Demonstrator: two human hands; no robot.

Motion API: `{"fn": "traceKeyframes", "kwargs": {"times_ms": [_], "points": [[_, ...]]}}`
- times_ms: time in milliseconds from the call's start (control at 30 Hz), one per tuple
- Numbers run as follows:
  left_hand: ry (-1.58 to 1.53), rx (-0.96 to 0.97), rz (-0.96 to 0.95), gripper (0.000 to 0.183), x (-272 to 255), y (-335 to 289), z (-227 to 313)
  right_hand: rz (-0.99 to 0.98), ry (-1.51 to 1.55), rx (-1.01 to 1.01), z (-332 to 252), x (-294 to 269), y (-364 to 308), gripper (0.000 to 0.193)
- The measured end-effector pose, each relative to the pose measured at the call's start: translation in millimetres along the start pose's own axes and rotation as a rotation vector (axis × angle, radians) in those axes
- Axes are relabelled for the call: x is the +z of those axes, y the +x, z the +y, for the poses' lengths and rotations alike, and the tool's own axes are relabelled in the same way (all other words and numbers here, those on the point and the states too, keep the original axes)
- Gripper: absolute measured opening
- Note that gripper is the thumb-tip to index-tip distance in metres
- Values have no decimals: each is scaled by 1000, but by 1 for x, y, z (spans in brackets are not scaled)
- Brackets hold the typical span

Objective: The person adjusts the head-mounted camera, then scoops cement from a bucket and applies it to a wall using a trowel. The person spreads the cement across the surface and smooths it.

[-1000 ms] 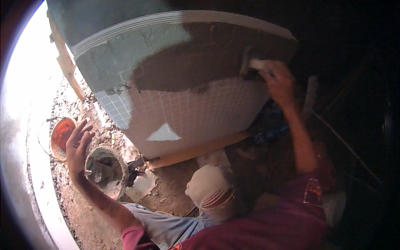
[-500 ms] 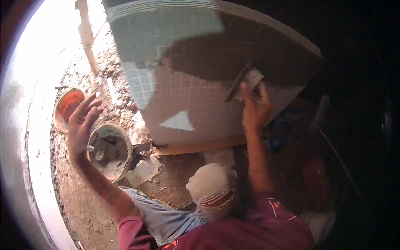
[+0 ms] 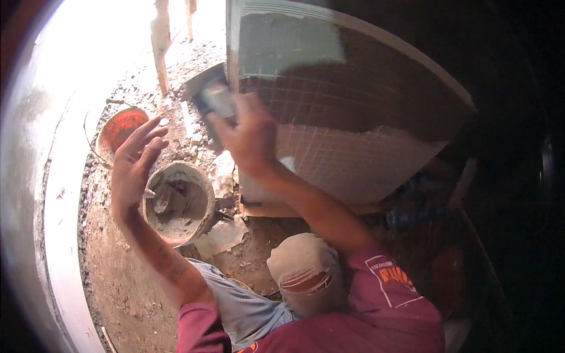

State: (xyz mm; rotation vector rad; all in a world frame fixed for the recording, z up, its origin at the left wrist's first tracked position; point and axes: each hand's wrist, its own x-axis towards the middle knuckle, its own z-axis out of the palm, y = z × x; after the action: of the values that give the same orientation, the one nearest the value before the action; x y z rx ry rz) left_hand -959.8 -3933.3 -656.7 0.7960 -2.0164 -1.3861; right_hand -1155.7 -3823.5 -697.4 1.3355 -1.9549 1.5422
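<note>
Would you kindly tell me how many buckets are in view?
2: an orange-lined bucket just beyond the left hand, and a grey-rimmed bucket to that hand's right. The dark right side may hide others.

Trowel [image 3: 213, 97] at the tiled panel's [image 3: 359, 156] left edge: blurred, grip partly hidden by the right hand [image 3: 253, 135]. Panel's upper left corner: cut off. Orange bucket [image 3: 120, 128]: partly obscured by the left hand [image 3: 130, 176]. Area beyond panel's right edge: too dark to tell.

Ground [image 3: 132, 288] — brown dirt, gravelly | grey-crusted bucket [image 3: 208, 203] | orange-lined bucket [image 3: 125, 125], farther off | pale flat scrap [image 3: 228, 236] — near the grey-crusted one
</note>
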Motion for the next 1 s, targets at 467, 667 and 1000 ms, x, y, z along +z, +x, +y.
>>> {"fn": "traceKeyframes", "kwargs": {"times_ms": [467,667,1000], "points": [[-1,36,-126,45,60,37,-24,655,-137,599,147,-348,-85,40],[386,-95,-307,50,90,39,-8,767,-447,552,243,-412,-96,40],[554,-148,-347,44,98,22,37,877,133,815,233,-333,-133,40]]}}
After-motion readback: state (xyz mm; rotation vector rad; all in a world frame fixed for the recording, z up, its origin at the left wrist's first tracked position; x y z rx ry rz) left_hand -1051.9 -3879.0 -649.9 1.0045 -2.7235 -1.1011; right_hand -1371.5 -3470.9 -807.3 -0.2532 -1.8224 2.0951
